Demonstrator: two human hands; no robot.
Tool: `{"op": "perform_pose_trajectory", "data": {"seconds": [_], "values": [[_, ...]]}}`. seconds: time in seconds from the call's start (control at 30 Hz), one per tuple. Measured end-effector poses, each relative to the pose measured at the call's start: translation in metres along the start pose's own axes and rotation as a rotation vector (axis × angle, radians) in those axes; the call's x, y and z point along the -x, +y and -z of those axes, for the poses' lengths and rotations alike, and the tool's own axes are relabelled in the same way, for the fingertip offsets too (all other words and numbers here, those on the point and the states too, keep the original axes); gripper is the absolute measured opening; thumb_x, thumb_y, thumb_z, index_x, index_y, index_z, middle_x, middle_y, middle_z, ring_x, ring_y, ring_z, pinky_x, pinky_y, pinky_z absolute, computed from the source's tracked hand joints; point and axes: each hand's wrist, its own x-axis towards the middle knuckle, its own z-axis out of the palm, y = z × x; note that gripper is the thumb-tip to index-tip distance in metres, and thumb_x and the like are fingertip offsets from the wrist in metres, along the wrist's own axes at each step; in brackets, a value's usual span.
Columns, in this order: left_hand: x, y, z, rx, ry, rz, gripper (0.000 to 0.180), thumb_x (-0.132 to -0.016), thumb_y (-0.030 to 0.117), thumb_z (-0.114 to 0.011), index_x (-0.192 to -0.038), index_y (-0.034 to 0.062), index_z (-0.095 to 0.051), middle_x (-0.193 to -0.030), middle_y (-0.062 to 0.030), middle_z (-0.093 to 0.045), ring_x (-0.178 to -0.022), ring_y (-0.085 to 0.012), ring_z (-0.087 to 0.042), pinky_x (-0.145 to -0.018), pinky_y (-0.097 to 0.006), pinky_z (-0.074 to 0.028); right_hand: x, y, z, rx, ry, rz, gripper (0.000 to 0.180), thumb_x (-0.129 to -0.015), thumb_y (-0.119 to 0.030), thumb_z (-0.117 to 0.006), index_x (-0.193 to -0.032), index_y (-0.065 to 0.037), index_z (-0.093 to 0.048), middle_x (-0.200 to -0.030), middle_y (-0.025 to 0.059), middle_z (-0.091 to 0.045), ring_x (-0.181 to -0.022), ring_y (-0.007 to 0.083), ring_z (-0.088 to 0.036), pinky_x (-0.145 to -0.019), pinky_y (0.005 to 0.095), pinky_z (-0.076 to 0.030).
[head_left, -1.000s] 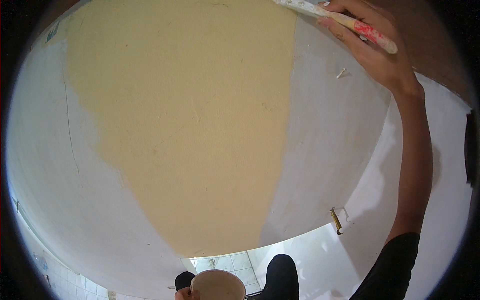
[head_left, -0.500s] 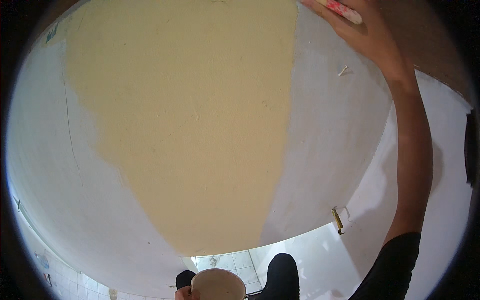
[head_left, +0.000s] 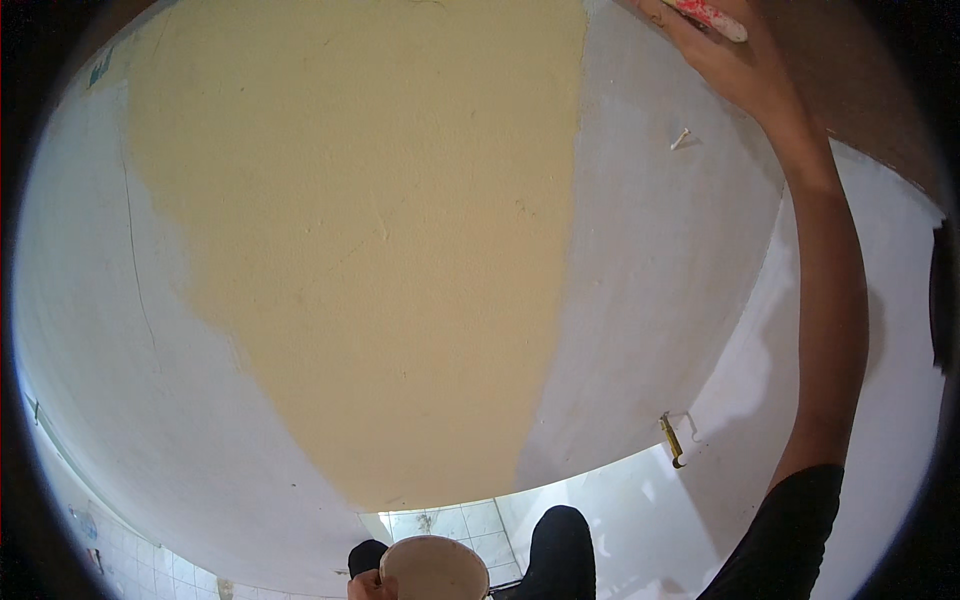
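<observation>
My right hand [head_left: 735, 65] is raised to the top right of the view, close against the wall, and is closed around a tool with a red and white speckled handle [head_left: 712, 15]. The tool's working end runs out of the picture. A broad patch of pale yellow paint [head_left: 370, 250] covers the middle of the white wall [head_left: 660, 290]. At the bottom edge my left hand [head_left: 368, 583] holds a round cream cup or small pot [head_left: 433, 568]; only a little of the hand shows.
A small screw or plug [head_left: 680, 138] sticks out of the white wall below my right hand. A brass fitting [head_left: 671, 441] hangs lower right. White floor tiles [head_left: 450, 522] and my dark shoes [head_left: 560, 550] show at the bottom. A brown surface [head_left: 870, 90] lies upper right.
My right hand has moved up and a little left along the wall, carrying the tool further out of the top of the picture. The left hand and cup stay put.
</observation>
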Motion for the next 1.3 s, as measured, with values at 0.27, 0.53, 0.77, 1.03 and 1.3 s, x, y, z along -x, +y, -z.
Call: {"op": "perform_pose_trajectory", "data": {"seconds": [0.27, 0.53, 0.77, 1.03, 1.3], "values": [[0.006, 0.000, 0.005, -0.016, 0.004, -0.037, 0.044, -0.095, 0.036, -0.058, -0.076, -0.0032, -0.063, -0.057, -0.0161, -0.062, -0.046, -0.0232, -0.060, -0.043, -0.040, -0.047, 0.008, -0.057, 0.022, -0.275, -0.277, -0.114, 0.014, -0.090, -0.007, -0.075, -0.085, -0.001, -0.064, -0.071, 0.0070, -0.061, -0.058, 0.0152, -0.057, -0.053, 0.0324, -0.043], [0.005, 0.022, 0.014, 0.045, -0.080, -0.018, 0.041, -0.096, 0.034, -0.059, -0.077, -0.0023, -0.063, -0.057, -0.0141, -0.060, -0.046, -0.0226, -0.059, -0.043, -0.039, -0.046, -0.025, -0.011, -0.004, -0.044, -0.021, 0.005, 0.017, -0.092, -0.010, -0.073, -0.085, -0.002, -0.060, -0.066, 0.0072, -0.053, -0.056, 0.0153, -0.047, -0.054, 0.0364, -0.036], [0.008, -0.012, 0.001, 0.056, -0.011, -0.025, 0.036, -0.095, 0.029, -0.058, -0.080, -0.0023, -0.065, -0.059, -0.0131, -0.062, -0.046, -0.0222, -0.058, -0.045, -0.039, -0.047, 0.027, -0.065, -0.015, -0.179, -0.198, -0.139, 0.015, -0.091, -0.010, -0.078, -0.097, -0.003, -0.066, -0.081, 0.0074, -0.063, -0.069, 0.0144, -0.056, -0.059, 0.0287, -0.043], [0.005, 0.007, 0.004, 0.018, -0.049, -0.028, 0.039, -0.096, 0.032, -0.059, -0.081, -0.0032, -0.065, -0.059, -0.0146, -0.061, -0.047, -0.0226, -0.059, -0.046, -0.040, -0.047, 0.047, -0.112, -0.005, -0.709, -0.572, -0.304, 0.021, -0.090, -0.013, -0.077, -0.083, -0.001, -0.061, -0.067, 0.0090, -0.061, -0.057, 0.0163, -0.056, -0.052, 0.0341, -0.039], [0.003, -0.020, -0.005, 0.022, -0.019, -0.032, 0.048, -0.099, 0.042, -0.059, -0.079, -0.0012, -0.064, -0.058, -0.0121, -0.061, -0.047, -0.0211, -0.058, -0.045, -0.040, -0.047, 0.008, -0.050, 0.000, -0.312, -0.422, -0.381, 0.017, -0.092, -0.015, -0.076, -0.091, -0.004, -0.063, -0.071, 0.0030, -0.057, -0.062, 0.0097, -0.051, -0.054, 0.0291, -0.039]]}}
